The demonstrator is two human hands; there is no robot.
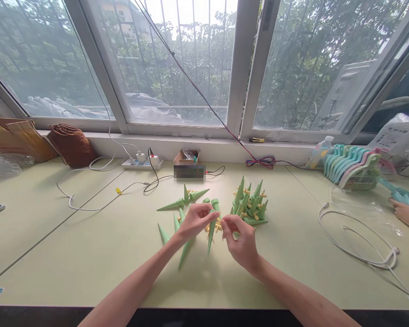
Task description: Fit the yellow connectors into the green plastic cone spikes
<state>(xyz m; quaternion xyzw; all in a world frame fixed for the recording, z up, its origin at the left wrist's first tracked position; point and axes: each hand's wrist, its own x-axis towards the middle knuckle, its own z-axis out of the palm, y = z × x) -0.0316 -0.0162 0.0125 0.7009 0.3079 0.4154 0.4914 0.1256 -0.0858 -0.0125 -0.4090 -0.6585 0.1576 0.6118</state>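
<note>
My left hand (197, 220) is closed on a green plastic watering spike (211, 234), its pointed end hanging down toward the table. Close beside it, my right hand (240, 238) is pinched at the fingertips; whatever is between them is too small to make out. Behind and below the hands lies a small pile of yellow valve pieces (218, 225), partly hidden. Loose green spikes (172, 205) are scattered left of and beyond my left hand. Beyond my right hand stands a dense cluster of green spikes with yellow valves (250, 200), most of them point up.
A small cardboard box (187, 156), a power strip (142, 163) and a brown drawstring bag (71, 145) stand along the back. Children's-style hangers (352, 168) and a coiled white cable (357, 236) lie right. Another person's hand (407, 213) holds a teal item at the right edge.
</note>
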